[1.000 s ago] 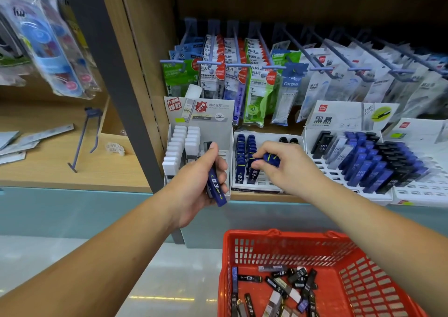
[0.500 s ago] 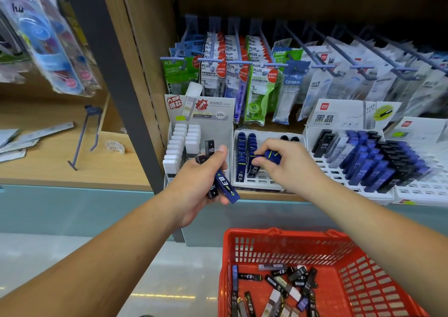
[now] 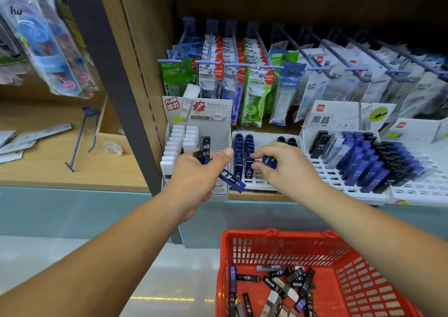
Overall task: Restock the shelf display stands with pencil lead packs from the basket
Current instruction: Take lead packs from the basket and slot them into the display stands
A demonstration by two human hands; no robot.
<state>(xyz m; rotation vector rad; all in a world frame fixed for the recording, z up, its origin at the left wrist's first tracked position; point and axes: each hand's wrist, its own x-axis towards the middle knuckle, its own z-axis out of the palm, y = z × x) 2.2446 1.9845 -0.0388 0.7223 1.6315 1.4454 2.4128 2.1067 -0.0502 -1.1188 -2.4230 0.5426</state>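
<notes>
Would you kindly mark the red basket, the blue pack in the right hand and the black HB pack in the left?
red basket [image 3: 247, 234]: head view, far rim.
blue pack [image 3: 269, 162]: head view, its exposed end.
black HB pack [image 3: 206, 147]: head view, printed label.

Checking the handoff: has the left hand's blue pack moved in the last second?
Yes. The blue pack tilted, its lower end swinging right from the grey stand toward the middle tray.

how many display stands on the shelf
4 in a row: left stand with white packs, middle stand behind the hands, wide stand with blue and black packs, end stand cut off; more may be hidden.
</notes>
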